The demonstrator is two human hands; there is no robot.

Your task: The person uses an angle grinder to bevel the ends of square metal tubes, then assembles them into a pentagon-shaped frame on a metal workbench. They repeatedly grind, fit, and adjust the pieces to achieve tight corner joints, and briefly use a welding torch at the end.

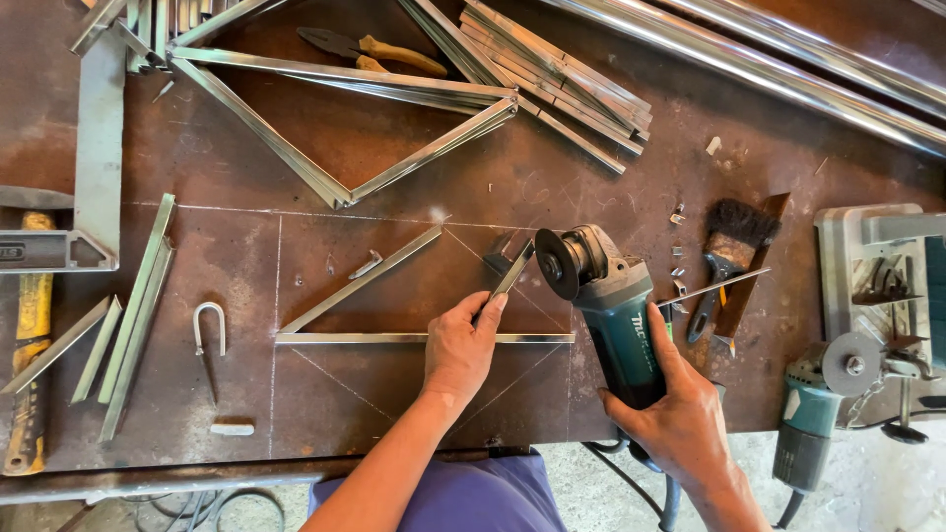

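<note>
Nearest to me, at the near edge of the counter [374, 148], my right hand [680, 414] is wrapped tight around the teal body of an angle grinder [606, 300], its dark disc pointing away toward the middle. My left hand [461, 347] sits just beside it, fingers pinched closed on a short metal strip [510, 274] — the strip's far end lies right by the disc, though I cannot tell whether they touch. Under the left hand, two long metal bars [394, 296] lie on chalk lines, meeting in a point toward the left side.

A larger triangle of bars [345, 118] rests toward the far edge, with orange-handled pliers [379, 49] inside it and a stack of cut strips [562, 79] beside it. Shiny tubes [788, 59] cross the far right corner.

Right of the grinder lie a brush [737, 232] and a spanner [708, 296]; a second grinder [818, 404] hangs over the near right edge. Near the left edge — a yellow-handled hammer [30, 345], loose strips and a U-shaped hook [209, 330].
</note>
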